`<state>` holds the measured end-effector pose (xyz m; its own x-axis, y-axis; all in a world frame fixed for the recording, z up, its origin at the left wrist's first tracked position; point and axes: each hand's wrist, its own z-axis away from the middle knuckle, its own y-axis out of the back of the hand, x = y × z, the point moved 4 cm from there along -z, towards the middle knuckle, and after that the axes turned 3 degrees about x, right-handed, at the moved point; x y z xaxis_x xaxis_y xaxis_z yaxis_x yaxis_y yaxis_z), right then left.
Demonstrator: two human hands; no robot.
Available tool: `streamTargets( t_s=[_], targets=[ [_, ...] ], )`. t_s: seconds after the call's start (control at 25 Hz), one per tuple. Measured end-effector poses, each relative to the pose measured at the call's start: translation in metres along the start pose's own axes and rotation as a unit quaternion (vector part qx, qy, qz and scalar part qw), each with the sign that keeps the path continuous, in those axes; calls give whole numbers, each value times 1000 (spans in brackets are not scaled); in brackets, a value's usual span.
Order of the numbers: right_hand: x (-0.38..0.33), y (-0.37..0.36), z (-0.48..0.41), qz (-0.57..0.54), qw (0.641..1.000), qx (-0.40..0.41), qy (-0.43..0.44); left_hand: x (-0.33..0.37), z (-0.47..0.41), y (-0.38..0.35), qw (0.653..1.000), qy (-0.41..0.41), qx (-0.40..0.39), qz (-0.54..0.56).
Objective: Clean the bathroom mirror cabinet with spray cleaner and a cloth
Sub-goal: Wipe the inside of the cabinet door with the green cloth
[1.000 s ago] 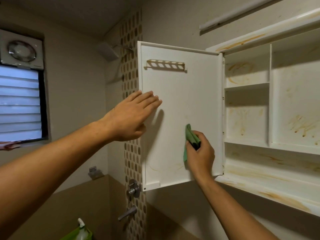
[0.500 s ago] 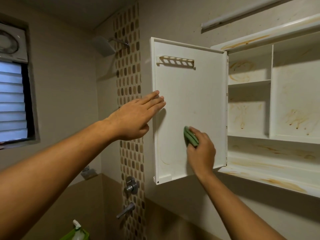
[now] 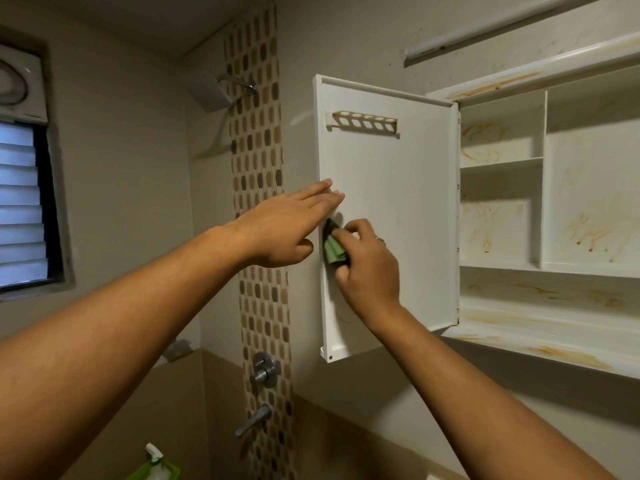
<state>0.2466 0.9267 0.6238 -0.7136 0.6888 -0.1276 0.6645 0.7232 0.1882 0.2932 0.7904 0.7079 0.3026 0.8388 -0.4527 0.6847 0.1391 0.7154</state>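
Door panel (image 3: 401,202) bare mid and right; slotted rack (image 3: 362,123) juts near top; left hand (image 3: 280,233) covers left edge.

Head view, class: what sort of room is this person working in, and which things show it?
Most likely a home bathroom. A shower head juts from the wall, mixer taps sit below it on a mosaic tile strip, and a stained wall cabinet hangs open beside them.

green cloth (image 3: 333,250), white rust-streaked cabinet (image 3: 588,188)

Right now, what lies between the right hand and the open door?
The folded green cloth, gripped by the right hand against the door; head view.
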Motion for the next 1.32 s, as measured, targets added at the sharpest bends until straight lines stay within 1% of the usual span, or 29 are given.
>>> streamTargets(
  t_s=[0.04, 0.12, 0.2, 0.24, 0.28, 0.32, 0.36, 0.4, 0.44, 0.48, 0.52, 0.56, 0.6, 0.64, 0.72, 0.76, 0.8, 0.88, 0.92, 0.96, 1.0, 1.04, 1.08, 1.12, 1.16, 1.2, 1.24, 1.28, 1.32],
  targets=[
    [0, -3, 5, 50, 997, -22, 53, -1, 0, 0, 1000, -1, -1, -2],
    [11, -3, 21, 131, 978, -43, 153, -4, 0, -2, 1000, -2, -1, -9],
    [23, -4, 48, 169, 951, -52, 253, -7, 0, -4, 1000, -5, -1, -11],
    [28, -9, 66, 181, 930, -80, 311, -8, -1, -5, 1000, -4, -1, -11],
    [33, -12, 88, 192, 904, -133, 357, -7, 0, -7, 1000, -4, 0, -9],
    [39, -13, 106, 194, 885, -193, 376, -7, -1, -9, 1000, -3, 0, -10],
    [45, -9, 118, 189, 880, -234, 369, -6, -1, -10, 1000, -2, 0, -11],
    [50, -2, 119, 171, 891, -244, 342, -5, -1, -10, 1000, -1, 0, -9],
    [53, 8, 110, 144, 919, -223, 293, -4, 0, -11, 1000, -1, 2, -6],
    [55, 19, 94, 109, 953, -182, 215, -3, 0, -10, 1000, 1, 4, -3],
    [56, 31, 73, 71, 982, -126, 121, -1, 0, -10, 1000, 2, 4, -3],
    [56, 40, 51, 35, 997, -64, 34, 0, 0, -10, 1000, 3, 5, -5],
    [53, 40, 33, 5, 999, -28, -30, 2, 0, -10, 1000, 4, 5, -7],
    [43, 34, 23, -15, 998, -25, -55, 3, 0, -10, 1000, 6, 5, -9],
    [19, 12, 35, -42, 996, -67, -37, 6, 1, -12, 1000, 10, 6, -11],
    [16, 0, 57, -34, 995, -96, -12, 6, 2, -12, 1000, 13, 6, -13],
    [20, -7, 83, -2, 992, -122, 26, 5, 3, -13, 1000, 15, 2, -13],
    [52, -8, 134, 76, 978, -159, 110, 6, 4, -15, 1000, 16, -7, -10],
    [75, 0, 148, 92, 979, -153, 96, 6, 4, -16, 1000, 17, -6, -12],
    [99, 9, 152, 81, 989, -125, 5, 7, 4, -17, 1000, 19, -3, -16],
    [118, 15, 151, 56, 985, -85, -135, 8, 3, -18, 1000, 18, -2, -18],
    [124, 14, 149, 21, 959, -48, -280, 10, 3, -20, 1000, 17, -3, -20],
    [109, 9, 145, -19, 934, -20, -356, 11, 2, -22, 1000, 17, -1, -23],
    [86, 0, 141, -46, 939, -16, -341, 11, 2, -24, 999, 17, 1, -29],
    [62, -9, 142, -57, 965, -33, -256, 12, 2, -26, 999, 18, 4, -35],
    [44, -15, 148, -52, 988, -67, -129, 13, 2, -27, 999, 18, 5, -41],
    [40, -17, 152, -31, 994, -101, -1, 12, 2, -27, 999, 20, 4, -44],
    [51, -13, 151, -1, 989, -118, 91, 13, 2, -27, 999, 20, 0, -44],
    [70, -7, 146, 34, 986, -111, 122, 13, 1, -26, 999, 20, -2, -42]
  ],
)
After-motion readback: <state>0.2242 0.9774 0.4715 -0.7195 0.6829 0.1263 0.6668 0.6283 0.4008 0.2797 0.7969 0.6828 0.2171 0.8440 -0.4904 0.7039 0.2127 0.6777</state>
